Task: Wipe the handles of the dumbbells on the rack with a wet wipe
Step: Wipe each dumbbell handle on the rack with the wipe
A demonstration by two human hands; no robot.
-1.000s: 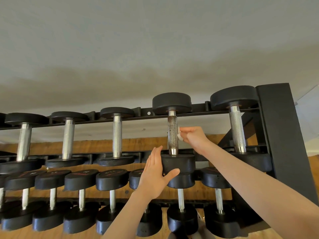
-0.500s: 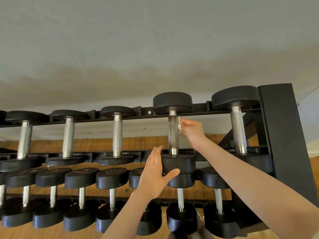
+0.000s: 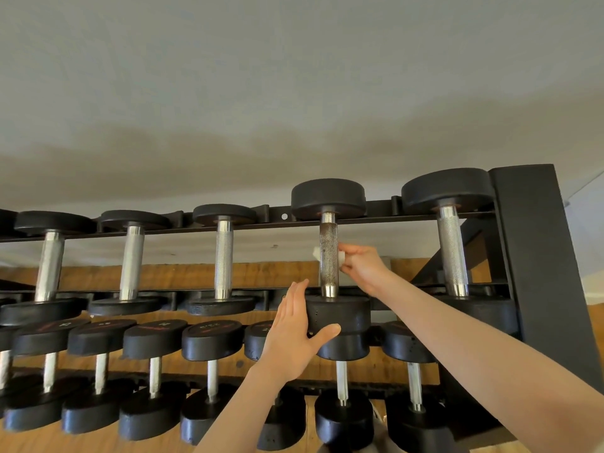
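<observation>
A black rack (image 3: pixel 536 243) carries two rows of black dumbbells with metal handles. In the upper row, second from the right, one dumbbell has a dark, rusty handle (image 3: pixel 328 256). My right hand (image 3: pixel 362 266) pinches a small white wet wipe (image 3: pixel 341 257) against the handle's right side; a corner of the wipe shows on the handle's left. My left hand (image 3: pixel 294 335) is flat against the near head (image 3: pixel 340 313) of that dumbbell, fingers up and thumb under it.
Several other dumbbells (image 3: pixel 224 256) lie in the upper row to the left, one (image 3: pixel 452 250) to the right. A lower row (image 3: pixel 212 380) sits under my arms. A grey wall and a wooden board are behind the rack.
My right hand slid up the rusty handle with the wipe, then came back down to its middle. My left hand has stayed on the dumbbell head.
</observation>
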